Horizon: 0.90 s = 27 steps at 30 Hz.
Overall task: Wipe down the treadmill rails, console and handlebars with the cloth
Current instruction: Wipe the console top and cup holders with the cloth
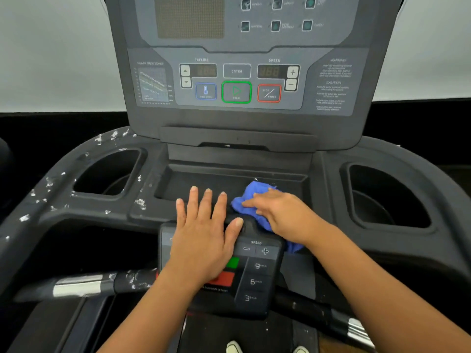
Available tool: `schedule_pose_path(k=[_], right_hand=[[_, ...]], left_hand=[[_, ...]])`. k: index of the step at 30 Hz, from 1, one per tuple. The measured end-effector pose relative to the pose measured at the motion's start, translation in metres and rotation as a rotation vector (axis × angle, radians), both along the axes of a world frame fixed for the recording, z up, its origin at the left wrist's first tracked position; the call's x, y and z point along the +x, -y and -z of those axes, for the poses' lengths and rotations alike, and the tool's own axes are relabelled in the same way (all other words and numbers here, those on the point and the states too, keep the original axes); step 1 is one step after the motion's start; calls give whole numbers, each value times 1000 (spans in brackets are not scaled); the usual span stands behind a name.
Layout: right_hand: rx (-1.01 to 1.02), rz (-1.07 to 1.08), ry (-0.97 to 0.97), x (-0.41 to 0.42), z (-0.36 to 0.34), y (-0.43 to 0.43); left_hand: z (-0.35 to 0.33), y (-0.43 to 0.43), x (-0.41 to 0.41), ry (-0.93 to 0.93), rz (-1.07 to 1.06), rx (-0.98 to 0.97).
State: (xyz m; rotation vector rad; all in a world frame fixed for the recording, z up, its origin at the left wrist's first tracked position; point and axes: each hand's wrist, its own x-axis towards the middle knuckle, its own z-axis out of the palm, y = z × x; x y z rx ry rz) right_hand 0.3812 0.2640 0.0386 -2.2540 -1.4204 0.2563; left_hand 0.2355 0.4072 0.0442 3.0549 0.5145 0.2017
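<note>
Treadmill console [242,72] fills the upper middle of the view, its panel dark, with incline and speed windows above blue, green and red-rimmed buttons. Below it spreads the black dash [327,192], with a deep cup holder on the left [107,171] and another on the right [387,197], and a shallow centre tray [204,179] between them. A handlebar with a silver band runs out at lower left [79,287], and a second one at lower right [356,327]. A small speed keypad [257,281] stands out from the dash's near edge. The left grip [204,238] lies flat across the top of that keypad, fingers straight and spread, holding nothing, its fingertips reaching the tray's front lip. The right grip [285,212], just beside it, rests palm-down with fairly straight fingers pressing a bunched blue cloth [256,193] onto the right part of the tray's front rim. The cloth sits under the palm, bulges out beyond the fingertips into the tray, and trails out beneath the wrist by the keypad's right edge. White flecks [48,183] speckle the left of the dash. Two shoe tips [233,347] show at the bottom edge.
</note>
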Motion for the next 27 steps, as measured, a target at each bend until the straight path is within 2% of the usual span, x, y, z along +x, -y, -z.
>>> schedule_pose_path(k=[4,8,13,16,18,20,23,25,27], right_hand=[[19,94,-54,2,-1,26],[26,275,8,13,-1,31],[-37,82,16,-1,-4,-7],[-8,132,-27,-3,-6,21],[22,191,76,-2,-3,40],[-79,266,241,5,2,41],[-399,367,254,13,1,10],[-463,289,273,16,1,-18],[-446,133,265,15,1,-36]], left_hand=[[3,-3,-2,25,33,-33],[-4,-4,1,2,24,-50],[-7,-14,10,1,71,28],[-6,-21,16,10,70,7],[-4,-23,17,16,76,-30],[-2,-23,17,39,80,-45],[-1,-23,17,37,65,-56],[-1,-22,17,45,62,-53],[0,-22,17,60,58,-43]])
